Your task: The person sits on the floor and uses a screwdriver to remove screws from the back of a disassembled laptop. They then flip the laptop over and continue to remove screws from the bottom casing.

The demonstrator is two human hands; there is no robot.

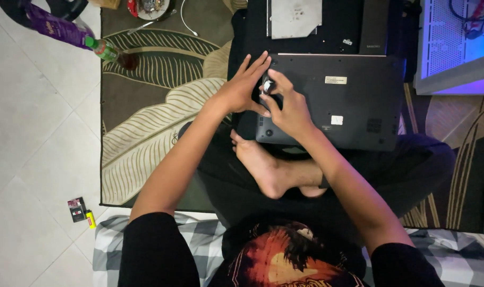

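A dark laptop (353, 101) lies bottom side up across my crossed legs. My left hand (243, 85) rests flat on its left corner with the fingers spread apart. Beside it, my right hand (287, 106) pinches a small pale-topped tool (267, 85), likely a screwdriver handle, upright over the laptop's base near that corner. The tool's tip is hidden by my fingers.
A second dark device with a grey metal plate (295, 17) lies beyond the laptop. On the leaf-patterned rug (151, 117) are a bottle (112, 53), a small dish of parts (149, 7) and a white cable (187, 21). A small box and yellow lighter (81, 211) lie on the tiles.
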